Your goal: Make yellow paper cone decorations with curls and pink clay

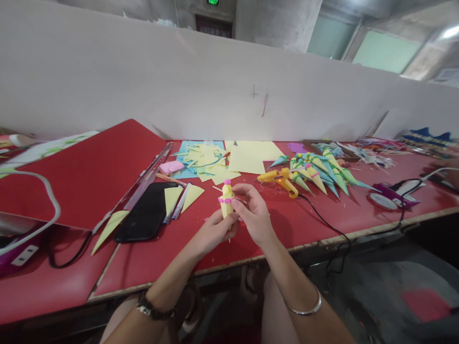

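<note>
A small yellow paper ice-cream cone (226,208) stands upright over the table, with a yellow swirl and a pink ball on top. My left hand (218,227) grips its lower part, fingers closed around it. Around the cone's rim runs a wavy pink strip (224,200). My right hand (253,210) pinches at the strip's right side with thumb and forefinger; the strip's end is partly hidden by the fingers. To the right of my hands lies a yellow hot glue gun (278,177), its small orange light on, beside a pile of finished paper cones (317,173).
On the red table (287,220) are a black phone (147,212), pens (180,202) and yellow paper pieces (192,197). Paper scraps (204,157) and yellow sheets (247,158) lie at the back. The glue gun's black cord (322,217) hangs over the front edge. A white partition (215,86) stands behind.
</note>
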`<state>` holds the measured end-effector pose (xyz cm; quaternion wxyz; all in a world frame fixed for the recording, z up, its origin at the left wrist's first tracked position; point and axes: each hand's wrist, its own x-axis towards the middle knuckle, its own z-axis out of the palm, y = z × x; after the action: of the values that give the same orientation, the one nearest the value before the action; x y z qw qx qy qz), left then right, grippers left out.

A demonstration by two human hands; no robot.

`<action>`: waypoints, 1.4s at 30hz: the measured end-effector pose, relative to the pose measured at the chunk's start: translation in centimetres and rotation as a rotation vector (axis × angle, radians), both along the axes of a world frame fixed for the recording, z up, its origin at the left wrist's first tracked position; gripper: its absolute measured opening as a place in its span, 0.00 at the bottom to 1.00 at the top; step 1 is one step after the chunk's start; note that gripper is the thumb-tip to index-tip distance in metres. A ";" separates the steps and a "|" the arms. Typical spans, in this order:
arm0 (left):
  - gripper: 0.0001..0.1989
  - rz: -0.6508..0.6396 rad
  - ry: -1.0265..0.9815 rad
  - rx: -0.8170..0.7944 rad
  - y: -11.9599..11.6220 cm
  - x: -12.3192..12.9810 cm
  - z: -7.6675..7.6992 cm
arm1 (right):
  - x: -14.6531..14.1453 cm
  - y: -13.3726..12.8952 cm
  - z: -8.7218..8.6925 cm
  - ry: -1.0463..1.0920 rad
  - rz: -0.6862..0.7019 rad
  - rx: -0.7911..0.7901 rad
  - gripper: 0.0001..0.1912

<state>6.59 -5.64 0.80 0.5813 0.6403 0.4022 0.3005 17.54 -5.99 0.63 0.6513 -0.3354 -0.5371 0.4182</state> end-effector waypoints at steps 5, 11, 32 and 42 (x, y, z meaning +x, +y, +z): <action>0.16 -0.006 0.004 0.014 0.1 -0.1 -0.1 | -0.1 0.1 -0.1 0.050 0.057 -0.062 0.11; 0.17 -0.007 0.022 -0.007 0.0 -0.1 -0.1 | 0.0 0.1 -0.3 0.025 0.063 -0.059 0.10; 0.18 -0.017 0.042 0.111 -0.1 -0.2 -0.4 | 0.0 -0.3 -0.2 0.046 0.240 -0.010 0.16; 0.05 0.195 0.160 0.509 0.4 -1.4 -1.4 | 0.1 -2.2 1.1 -0.227 0.282 0.133 0.24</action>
<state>5.20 -5.24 -0.62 0.3365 0.7456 0.4182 0.3948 17.63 -8.19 1.71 0.5420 -0.2579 -0.6755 0.4283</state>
